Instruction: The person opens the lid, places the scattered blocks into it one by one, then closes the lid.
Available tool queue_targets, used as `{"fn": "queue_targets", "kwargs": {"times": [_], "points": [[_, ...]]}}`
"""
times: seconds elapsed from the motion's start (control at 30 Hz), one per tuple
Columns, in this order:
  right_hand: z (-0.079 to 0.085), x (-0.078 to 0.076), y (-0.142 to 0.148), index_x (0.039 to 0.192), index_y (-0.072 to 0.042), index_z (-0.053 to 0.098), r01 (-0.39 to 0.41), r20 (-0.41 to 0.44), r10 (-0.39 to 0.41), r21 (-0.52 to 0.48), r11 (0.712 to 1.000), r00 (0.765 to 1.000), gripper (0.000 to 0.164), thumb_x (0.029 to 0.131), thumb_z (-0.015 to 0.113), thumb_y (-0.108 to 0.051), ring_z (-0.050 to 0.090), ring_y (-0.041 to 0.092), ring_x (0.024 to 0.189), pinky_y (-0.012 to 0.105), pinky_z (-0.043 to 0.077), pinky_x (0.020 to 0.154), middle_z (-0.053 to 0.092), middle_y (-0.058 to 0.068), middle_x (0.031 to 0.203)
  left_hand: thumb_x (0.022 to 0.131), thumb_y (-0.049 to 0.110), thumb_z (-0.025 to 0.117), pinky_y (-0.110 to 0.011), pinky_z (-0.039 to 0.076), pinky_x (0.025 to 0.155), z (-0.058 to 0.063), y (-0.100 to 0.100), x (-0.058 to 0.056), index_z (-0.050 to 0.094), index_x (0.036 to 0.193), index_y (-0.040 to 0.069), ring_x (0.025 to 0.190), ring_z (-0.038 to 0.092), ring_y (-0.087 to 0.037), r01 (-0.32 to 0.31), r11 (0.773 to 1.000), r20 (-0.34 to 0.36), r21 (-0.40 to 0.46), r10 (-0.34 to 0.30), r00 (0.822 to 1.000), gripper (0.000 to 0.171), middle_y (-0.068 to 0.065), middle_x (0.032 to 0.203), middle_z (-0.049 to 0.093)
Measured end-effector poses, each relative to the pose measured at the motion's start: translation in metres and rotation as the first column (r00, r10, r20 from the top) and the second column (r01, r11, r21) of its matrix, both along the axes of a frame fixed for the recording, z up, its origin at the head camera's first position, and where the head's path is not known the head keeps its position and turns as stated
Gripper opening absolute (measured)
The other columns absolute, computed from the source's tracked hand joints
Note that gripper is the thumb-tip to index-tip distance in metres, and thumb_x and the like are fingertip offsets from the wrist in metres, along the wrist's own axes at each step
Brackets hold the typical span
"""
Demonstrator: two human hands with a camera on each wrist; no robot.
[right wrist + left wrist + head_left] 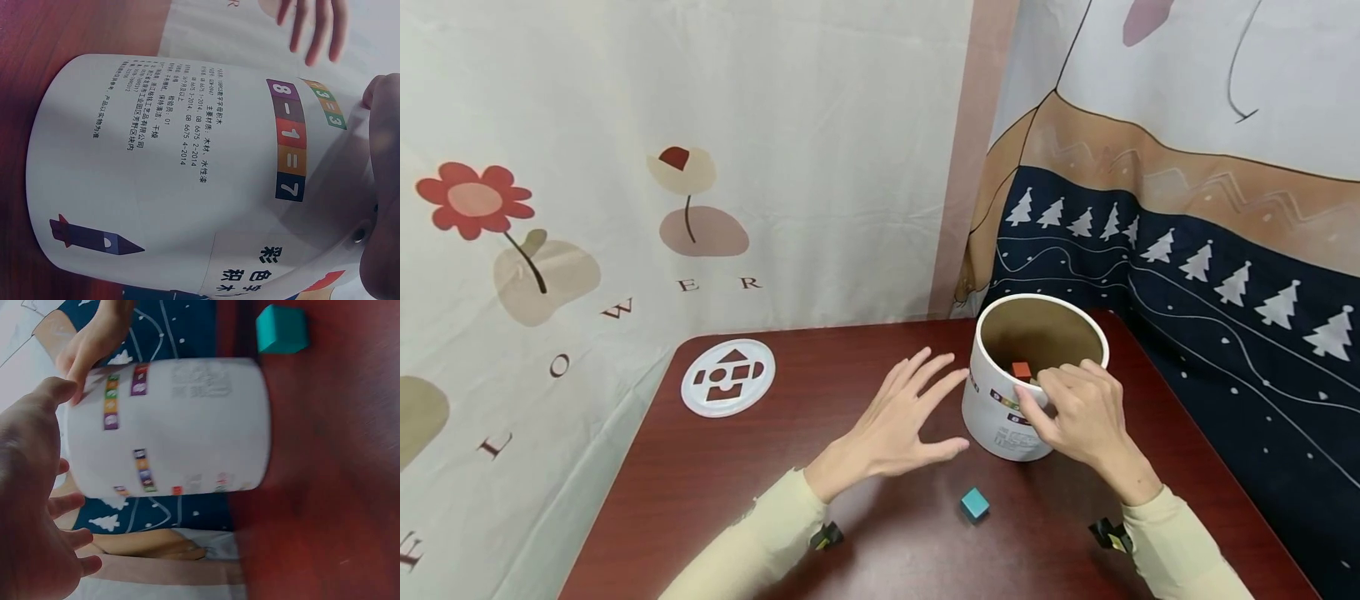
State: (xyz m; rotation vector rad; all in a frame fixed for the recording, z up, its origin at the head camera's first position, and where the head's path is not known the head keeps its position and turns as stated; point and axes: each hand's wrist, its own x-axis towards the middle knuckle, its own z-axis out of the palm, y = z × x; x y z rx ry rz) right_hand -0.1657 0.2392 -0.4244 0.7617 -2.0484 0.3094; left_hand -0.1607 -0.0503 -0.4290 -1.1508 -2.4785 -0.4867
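A white bucket (1000,417) with coloured number strips stands upright on the table, its top uncovered. My right hand (1086,408) grips its near right rim, fingers over the edge and thumb outside. Inside, a red block (1021,371) shows; the rest of the inside is partly hidden by that hand. Left of the bucket, my left hand (898,421) is held with fingers spread and nothing in it. A teal cube (975,505) lies on the table in front of the bucket; the left wrist view also shows this teal cube (282,329).
A white round plate (691,398) with cut-out shapes lies at the back left of the dark red table (655,508). Behind it hangs a pale flower-printed cloth (835,167); a navy cloth with white trees (1225,350) hangs along the right side.
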Motion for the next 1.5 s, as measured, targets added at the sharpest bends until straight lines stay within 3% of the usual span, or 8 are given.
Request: {"fn": "queue_targets", "kwargs": {"times": [0.23, 0.53, 0.77, 1.07, 1.27, 1.5], "points": [[0.001, -0.001, 0.001, 0.057, -0.016, 0.045, -0.002, -0.008, 0.002, -0.001, 1.000, 1.000, 0.047, 0.094, 0.052, -0.044, 0.031, 0.014, 0.044, 0.032, 0.024, 0.045, 0.038, -0.002, 0.047, 0.088, 0.069, 0.061, -0.058, 0.026, 0.117, -0.034, 0.007, 0.024, 0.045, 0.157, 0.023, 0.152, 0.013, -0.027, 0.049, 0.994, 0.063, -0.094, -0.044, 0.997, 0.085, -0.005, 0.161, 0.037], [0.000, -0.001, 0.000, 0.057, -0.016, 0.043, -0.012, -0.021, 0.011, -0.014, 1.000, 1.000, 0.045, 0.092, 0.053, -0.043, 0.032, 0.015, 0.043, 0.031, 0.023, 0.045, 0.038, -0.002, 0.047, 0.085, 0.070, 0.065, -0.051, 0.036, 0.113, -0.066, 0.024, 0.046, 0.049, 0.154, 0.026, 0.147, 0.026, -0.028, 0.168, 0.957, 0.072, -0.236, -0.155, 0.985, 0.083, -0.005, 0.156, 0.044], [0.007, 0.001, -0.004, 0.055, -0.016, 0.041, -0.029, -0.059, 0.027, -0.027, 0.999, 0.998, 0.044, 0.090, 0.056, -0.039, 0.029, 0.013, 0.043, 0.029, 0.019, 0.046, 0.032, -0.005, 0.048, 0.083, 0.064, 0.072, -0.045, 0.044, 0.108, -0.079, 0.029, 0.054, 0.052, 0.151, 0.028, 0.142, 0.037, -0.028, 0.216, 0.929, 0.123, -0.302, -0.187, 0.975, 0.080, 0.000, 0.153, 0.047], [0.008, 0.002, -0.006, 0.055, -0.017, 0.040, -0.030, -0.052, 0.028, -0.033, 0.999, 0.998, 0.042, 0.088, 0.056, -0.038, 0.027, 0.012, 0.044, 0.029, 0.018, 0.046, 0.027, -0.009, 0.051, 0.086, 0.048, 0.077, -0.031, 0.049, 0.097, -0.084, 0.029, 0.055, 0.064, 0.140, 0.028, 0.122, 0.053, -0.014, 0.263, 0.898, 0.134, -0.352, -0.230, 0.964, 0.059, 0.006, 0.135, 0.061], [0.009, 0.003, -0.006, 0.055, -0.016, 0.040, -0.036, -0.059, 0.033, -0.035, 0.999, 0.998, 0.042, 0.088, 0.056, -0.037, 0.026, 0.011, 0.044, 0.028, 0.017, 0.046, 0.027, -0.010, 0.051, 0.087, 0.038, 0.080, -0.025, 0.051, 0.089, -0.089, 0.030, 0.054, 0.070, 0.132, 0.027, 0.108, 0.058, -0.010, 0.280, 0.896, 0.130, -0.343, -0.250, 0.959, 0.047, 0.007, 0.125, 0.066], [0.003, 0.000, -0.003, 0.055, -0.017, 0.041, -0.026, -0.040, 0.025, -0.024, 0.999, 0.999, 0.044, 0.090, 0.055, -0.039, 0.029, 0.013, 0.044, 0.030, 0.019, 0.046, 0.032, -0.006, 0.049, 0.086, 0.031, 0.082, -0.020, 0.049, 0.091, -0.091, 0.029, 0.051, 0.075, 0.123, 0.022, 0.100, 0.058, -0.008, 0.324, 0.904, 0.108, -0.279, -0.306, 0.946, 0.039, 0.006, 0.112, 0.067]]}}
